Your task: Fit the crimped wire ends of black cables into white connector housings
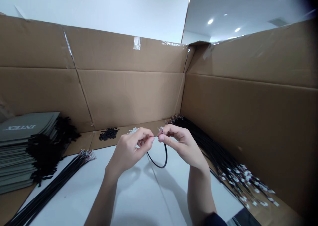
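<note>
The left hand pinches thumb and forefinger together, apparently on a thin wire; the right hand's closed fingertips grip a black cable, looping below, over the white tabletop

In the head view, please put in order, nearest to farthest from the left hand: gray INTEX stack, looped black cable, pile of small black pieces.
1. Looped black cable, just right of the left hand.
2. Pile of small black pieces, beyond, leftward.
3. Gray INTEX stack, far left.
</note>
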Tool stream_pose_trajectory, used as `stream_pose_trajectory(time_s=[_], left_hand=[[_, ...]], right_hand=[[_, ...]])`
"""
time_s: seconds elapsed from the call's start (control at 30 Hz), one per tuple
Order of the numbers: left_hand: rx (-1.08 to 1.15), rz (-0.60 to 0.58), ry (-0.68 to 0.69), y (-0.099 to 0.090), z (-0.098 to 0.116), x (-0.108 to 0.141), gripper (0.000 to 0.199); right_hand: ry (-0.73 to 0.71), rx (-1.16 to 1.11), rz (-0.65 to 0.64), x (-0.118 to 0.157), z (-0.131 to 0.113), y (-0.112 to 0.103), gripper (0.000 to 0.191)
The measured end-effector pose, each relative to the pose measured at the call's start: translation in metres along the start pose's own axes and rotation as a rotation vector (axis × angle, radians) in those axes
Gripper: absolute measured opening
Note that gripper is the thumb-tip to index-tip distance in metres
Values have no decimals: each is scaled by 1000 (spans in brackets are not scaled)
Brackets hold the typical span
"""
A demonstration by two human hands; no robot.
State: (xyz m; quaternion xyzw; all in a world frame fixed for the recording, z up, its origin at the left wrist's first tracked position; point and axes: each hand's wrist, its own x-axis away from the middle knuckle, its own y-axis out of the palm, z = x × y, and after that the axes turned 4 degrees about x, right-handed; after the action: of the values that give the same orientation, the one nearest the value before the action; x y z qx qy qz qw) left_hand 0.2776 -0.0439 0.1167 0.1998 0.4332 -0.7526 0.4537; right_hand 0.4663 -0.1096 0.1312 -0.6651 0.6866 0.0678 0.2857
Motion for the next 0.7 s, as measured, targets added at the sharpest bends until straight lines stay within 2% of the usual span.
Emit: stream_pose_trajectory(time_s=[0.7], left_hand=[[-27, 76, 136, 1, -1, 1, 9]], right_hand=[[6, -39, -21, 0, 0, 1, 22]])
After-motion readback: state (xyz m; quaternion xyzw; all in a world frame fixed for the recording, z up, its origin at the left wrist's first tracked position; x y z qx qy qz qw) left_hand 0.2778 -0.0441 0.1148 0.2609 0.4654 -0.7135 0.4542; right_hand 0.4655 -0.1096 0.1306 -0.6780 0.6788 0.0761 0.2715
